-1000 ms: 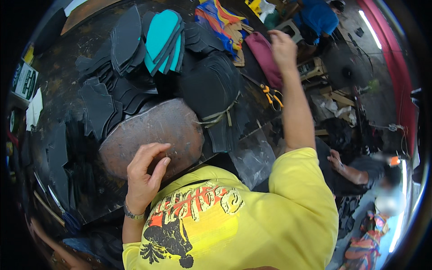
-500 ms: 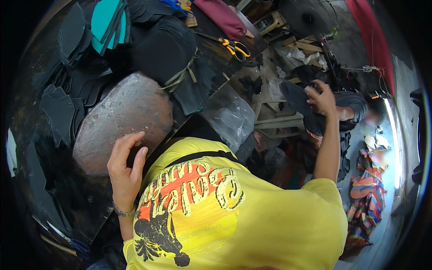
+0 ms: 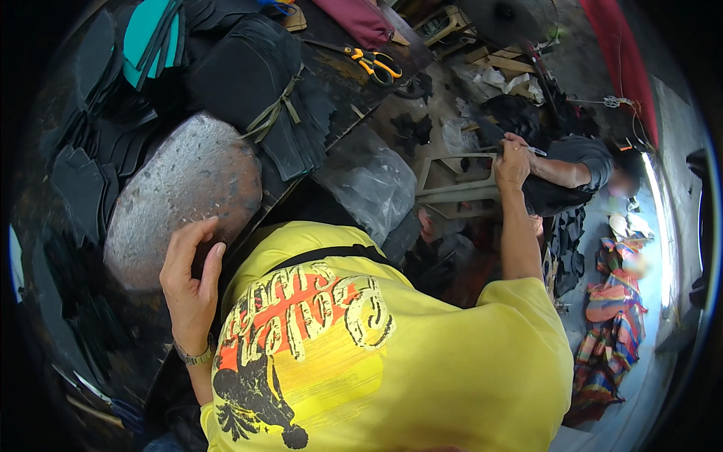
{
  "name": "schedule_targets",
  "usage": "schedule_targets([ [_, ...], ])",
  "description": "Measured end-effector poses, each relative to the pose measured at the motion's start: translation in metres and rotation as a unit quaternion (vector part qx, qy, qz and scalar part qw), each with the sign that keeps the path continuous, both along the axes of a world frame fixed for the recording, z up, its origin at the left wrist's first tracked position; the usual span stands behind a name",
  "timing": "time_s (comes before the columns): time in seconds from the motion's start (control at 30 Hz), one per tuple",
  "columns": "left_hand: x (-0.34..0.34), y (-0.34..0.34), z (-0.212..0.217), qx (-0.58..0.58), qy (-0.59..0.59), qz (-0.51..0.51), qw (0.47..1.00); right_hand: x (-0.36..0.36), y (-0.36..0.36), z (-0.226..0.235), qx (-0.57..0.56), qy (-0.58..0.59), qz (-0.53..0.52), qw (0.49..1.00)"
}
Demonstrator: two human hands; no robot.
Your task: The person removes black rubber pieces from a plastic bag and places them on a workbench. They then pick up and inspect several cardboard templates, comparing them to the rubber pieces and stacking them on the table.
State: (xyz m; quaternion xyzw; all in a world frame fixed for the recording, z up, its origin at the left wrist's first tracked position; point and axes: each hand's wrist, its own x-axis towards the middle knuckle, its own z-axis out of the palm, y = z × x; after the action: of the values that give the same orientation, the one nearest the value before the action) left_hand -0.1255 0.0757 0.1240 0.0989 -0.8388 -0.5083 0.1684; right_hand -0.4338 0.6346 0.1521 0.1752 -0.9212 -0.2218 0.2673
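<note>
My left hand [image 3: 190,282] is by the near edge of a rounded, worn slab [image 3: 181,200], fingers loosely bent, thumb apart, and nothing in it. A watch circles that wrist. Out to the right, my right hand [image 3: 513,162] is closed with a slim, pale pen-like stick [image 3: 536,151] poking from it. A co-worker's forearm [image 3: 566,172] reaches close to this hand; where that person's own hand ends is hard to make out. Stacks of black cut pieces [image 3: 248,87] lie beyond the slab, one tied with a greenish strip [image 3: 275,111].
Teal pieces [image 3: 147,38] top a stack at the far left. Orange-and-black scissors [image 3: 374,65] lie near the dark table's edge. Below it are a clear plastic bag [image 3: 369,184] and a pale plastic stool [image 3: 459,177]. A multicoloured striped cloth [image 3: 610,331] lies at right.
My right hand has gone from spread fingers to closed on the pen-like stick, lower and a little left. My left hand keeps its pose by the slab. The whole view has shifted slightly.
</note>
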Motion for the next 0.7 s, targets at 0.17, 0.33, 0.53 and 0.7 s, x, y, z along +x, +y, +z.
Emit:
schedule_targets([
  [0.17, -0.002, 0.003, 0.009, 0.043, -0.001, -0.002, 0.999, -0.004, -0.086, 0.044, -0.265, 0.119, 0.073, 0.954],
  [0.33, 0.002, -0.003, 0.006, 0.134, 0.065, 0.002, 0.989, 0.051, -0.261, 0.087, -0.317, 0.032, 0.403, 0.858],
  [0.53, 0.043, -0.016, -0.012, 0.38, 0.228, 0.105, 0.89, 0.134, -0.442, 0.034, -0.159, -0.157, 0.648, 0.728],
  [0.7, 0.068, -0.025, -0.02, 0.257, 0.101, 0.271, 0.922, 0.171, -0.478, -0.001, -0.113, -0.409, 0.592, 0.685],
])
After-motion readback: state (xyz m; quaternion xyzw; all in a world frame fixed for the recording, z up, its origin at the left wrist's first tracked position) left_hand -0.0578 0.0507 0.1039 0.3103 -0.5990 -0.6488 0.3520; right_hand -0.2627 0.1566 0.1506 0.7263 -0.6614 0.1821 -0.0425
